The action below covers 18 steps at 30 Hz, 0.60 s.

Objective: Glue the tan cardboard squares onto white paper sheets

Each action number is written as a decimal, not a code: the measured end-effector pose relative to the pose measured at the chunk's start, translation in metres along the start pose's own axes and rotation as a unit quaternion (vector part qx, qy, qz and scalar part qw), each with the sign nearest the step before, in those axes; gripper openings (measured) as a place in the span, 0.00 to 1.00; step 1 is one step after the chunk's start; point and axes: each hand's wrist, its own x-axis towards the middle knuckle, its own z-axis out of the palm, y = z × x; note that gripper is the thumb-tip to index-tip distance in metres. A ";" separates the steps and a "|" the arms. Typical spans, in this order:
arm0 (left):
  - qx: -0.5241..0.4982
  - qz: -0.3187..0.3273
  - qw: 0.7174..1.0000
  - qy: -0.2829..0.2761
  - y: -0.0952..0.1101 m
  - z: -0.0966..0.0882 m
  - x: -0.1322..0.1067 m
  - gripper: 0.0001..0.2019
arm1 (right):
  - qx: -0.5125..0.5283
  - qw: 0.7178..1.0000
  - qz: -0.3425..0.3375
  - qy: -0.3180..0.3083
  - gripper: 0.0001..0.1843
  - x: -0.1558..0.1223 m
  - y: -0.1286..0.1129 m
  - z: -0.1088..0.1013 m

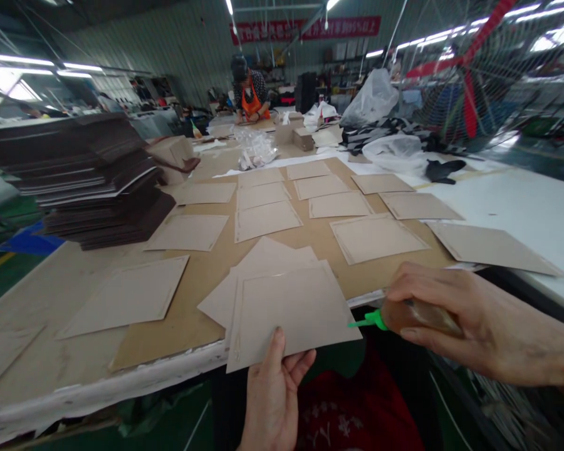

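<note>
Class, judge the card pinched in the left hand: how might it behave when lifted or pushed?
The card is probably stiff, since it looks nearly flat though the left hand grips only its near edge. It seems light, being thin. Its flat shape suggests sliding, not rolling.

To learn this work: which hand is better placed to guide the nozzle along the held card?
Probably the right hand: it holds the bottle, its nozzle at the card; the left hand holds that card.
</note>
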 end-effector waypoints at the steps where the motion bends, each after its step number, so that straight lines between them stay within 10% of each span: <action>1: 0.003 0.002 1.000 -0.003 0.000 0.000 0.000 0.15 | 0.002 1.000 0.004 -0.001 0.06 -0.003 -0.002 0.000; 13: 0.024 0.015 1.000 -0.012 -0.002 -0.003 0.002 0.16 | -0.013 0.993 -0.031 0.109 0.11 0.028 0.028 0.012; 18: 0.018 0.008 1.000 -0.004 0.000 0.000 0.001 0.16 | 0.006 0.997 -0.030 0.065 0.10 0.010 0.019 0.010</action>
